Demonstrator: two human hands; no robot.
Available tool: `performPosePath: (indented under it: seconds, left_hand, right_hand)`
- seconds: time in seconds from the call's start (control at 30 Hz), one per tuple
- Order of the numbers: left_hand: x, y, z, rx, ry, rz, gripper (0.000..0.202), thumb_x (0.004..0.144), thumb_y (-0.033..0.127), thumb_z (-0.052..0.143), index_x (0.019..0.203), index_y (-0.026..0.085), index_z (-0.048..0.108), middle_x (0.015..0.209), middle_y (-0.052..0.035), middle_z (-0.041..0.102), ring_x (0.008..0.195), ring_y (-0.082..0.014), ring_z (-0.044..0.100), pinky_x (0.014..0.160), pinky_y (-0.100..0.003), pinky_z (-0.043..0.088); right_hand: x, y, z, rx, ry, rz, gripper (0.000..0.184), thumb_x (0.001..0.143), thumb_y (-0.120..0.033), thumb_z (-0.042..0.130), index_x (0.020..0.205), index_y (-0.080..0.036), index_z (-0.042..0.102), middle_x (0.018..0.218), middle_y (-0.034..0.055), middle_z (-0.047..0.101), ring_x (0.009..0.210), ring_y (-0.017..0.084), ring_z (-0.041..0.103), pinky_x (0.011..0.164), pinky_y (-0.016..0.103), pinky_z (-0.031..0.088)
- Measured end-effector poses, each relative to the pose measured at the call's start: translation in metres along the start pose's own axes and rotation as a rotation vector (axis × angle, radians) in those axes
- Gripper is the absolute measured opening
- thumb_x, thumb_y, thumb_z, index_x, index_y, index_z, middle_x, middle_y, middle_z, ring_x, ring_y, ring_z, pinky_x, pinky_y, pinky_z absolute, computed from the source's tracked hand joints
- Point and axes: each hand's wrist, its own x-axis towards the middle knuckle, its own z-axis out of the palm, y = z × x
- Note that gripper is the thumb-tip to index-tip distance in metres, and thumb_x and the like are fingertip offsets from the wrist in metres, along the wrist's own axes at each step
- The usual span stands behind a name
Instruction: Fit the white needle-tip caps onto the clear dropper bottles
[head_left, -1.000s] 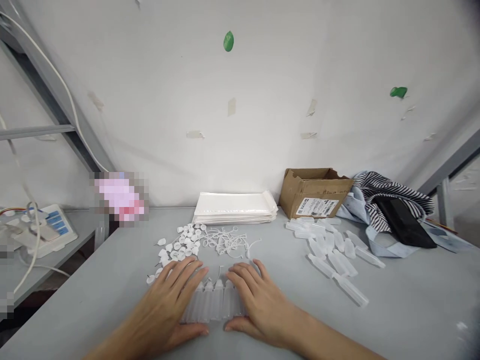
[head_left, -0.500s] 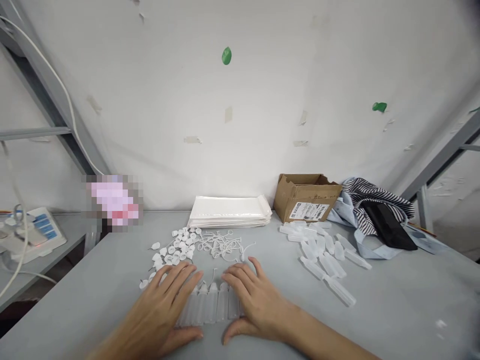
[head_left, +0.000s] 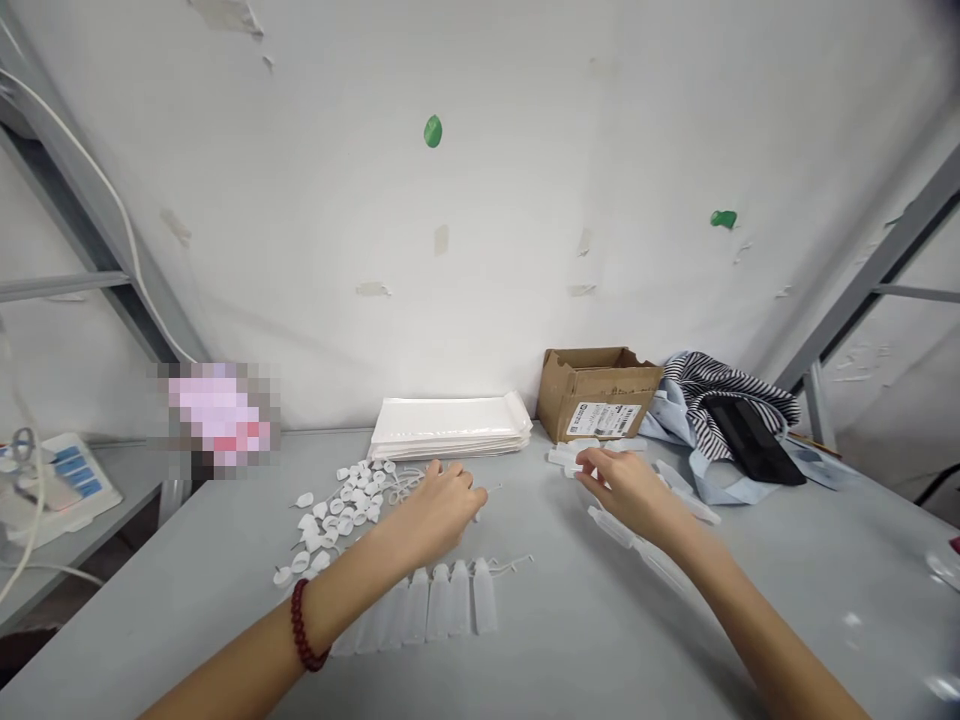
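Note:
Over the pile of thin white loop straps (head_left: 405, 484) is my left hand (head_left: 439, 508), its fingers curled down and their tips hidden. Whatever they pinch, I cannot make out. My right hand (head_left: 626, 488) reaches over loose translucent plastic bottles (head_left: 686, 500), fingers bent with a gap between thumb and fingertips. Nearest me stands a row of similar bottles (head_left: 439, 605) laid side by side, partly covered by my left forearm. A thin strap (head_left: 514, 565) lies at the neck of the rightmost one. Small white caps (head_left: 352, 500) are scattered left of my left hand.
White padded envelopes (head_left: 450, 425) are stacked against the wall. Beside them sits an open cardboard box (head_left: 600, 395), then striped cloth (head_left: 701, 385) with a black pouch (head_left: 754, 440) on it. A side surface at left holds a white device (head_left: 75, 485).
Both hands have left the bottle row, where they lay at either side. My left hand moved forward to the straps, my right hand forward and right to the loose bottles. The view shifted slightly.

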Motion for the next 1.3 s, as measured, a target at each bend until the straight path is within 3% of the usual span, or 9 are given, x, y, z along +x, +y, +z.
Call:
performPosePath:
  seconds: [0.13,0.23,0.33,0.5,0.67,0.83,1.13,1.3]
  left_hand:
    - [0.001,-0.001,0.007,0.015,-0.024,0.013,0.015,0.090,0.028,0.060,0.088,0.014,0.062,0.089,-0.0016,0.064,0.082,-0.0172,0.063,0.076,-0.037,0.051]
    - [-0.003,0.001,0.003,-0.009,0.007,0.000,0.011,0.090,0.016,0.057,0.080,0.014,0.062,0.081,-0.0013,0.064,0.082,-0.0190,0.061,0.075,-0.037,0.049]
    - [-0.013,0.002,-0.005,-0.071,0.079,-0.028,0.016,0.087,0.007,0.051,0.079,0.016,0.060,0.079,-0.0034,0.064,0.083,-0.0219,0.059,0.074,-0.038,0.044]
    - [-0.037,-0.002,-0.015,-0.226,0.218,-0.046,0.016,0.090,0.012,0.044,0.086,0.019,0.058,0.084,-0.0006,0.064,0.084,-0.0185,0.056,0.078,-0.036,0.041]
    - [-0.057,-0.012,-0.012,-0.365,0.351,-0.109,0.015,0.092,0.015,0.042,0.089,0.020,0.056,0.089,-0.0026,0.064,0.087,-0.0191,0.056,0.081,-0.037,0.043]
    - [-0.064,-0.011,-0.008,-0.520,0.446,-0.163,0.013,0.092,0.017,0.044,0.088,0.021,0.056,0.087,-0.0030,0.064,0.087,-0.0193,0.056,0.079,-0.035,0.046]
    - [-0.070,-0.010,-0.015,-0.714,0.636,-0.277,0.006,0.092,0.022,0.052,0.090,0.022,0.058,0.091,-0.0016,0.064,0.088,-0.0164,0.059,0.077,-0.030,0.048]
    - [-0.069,-0.010,-0.014,-0.629,0.748,-0.236,0.005,0.090,0.016,0.056,0.091,0.020,0.058,0.088,-0.0021,0.064,0.086,-0.0164,0.059,0.078,-0.032,0.048]
  right_hand:
    - [-0.004,0.005,-0.014,0.025,-0.099,0.089,0.013,0.087,-0.019,0.047,0.086,-0.016,0.060,0.076,0.0073,0.069,0.068,0.020,0.064,0.058,0.028,0.043]
    - [-0.007,0.005,-0.024,0.054,-0.138,0.125,0.013,0.088,-0.021,0.047,0.084,-0.018,0.059,0.078,0.0057,0.069,0.070,0.018,0.063,0.059,0.026,0.042]
    - [-0.011,0.006,-0.029,0.057,-0.187,0.162,0.013,0.086,-0.023,0.049,0.079,-0.019,0.059,0.077,0.0050,0.068,0.067,0.018,0.061,0.056,0.026,0.040]
    - [-0.016,0.007,-0.026,0.039,-0.285,0.188,0.009,0.079,-0.023,0.058,0.070,-0.020,0.058,0.076,0.0032,0.067,0.067,0.018,0.060,0.053,0.025,0.038]
    - [-0.017,0.003,-0.024,-0.049,-0.363,0.237,0.003,0.071,-0.017,0.062,0.070,-0.019,0.060,0.078,0.0042,0.066,0.066,0.019,0.059,0.052,0.025,0.034]
    - [-0.016,-0.006,-0.020,-0.199,-0.407,0.281,0.008,0.069,-0.010,0.059,0.065,-0.017,0.058,0.075,0.0089,0.065,0.069,0.024,0.059,0.052,0.027,0.029]
    - [-0.017,-0.014,-0.018,-0.252,-0.386,0.231,0.014,0.067,-0.005,0.055,0.060,-0.018,0.053,0.067,0.0060,0.061,0.061,0.022,0.057,0.049,0.026,0.024]
    - [-0.017,-0.020,-0.018,-0.152,-0.295,0.098,0.004,0.079,-0.019,0.054,0.081,-0.018,0.057,0.075,0.0035,0.062,0.065,0.019,0.058,0.054,0.027,0.035]
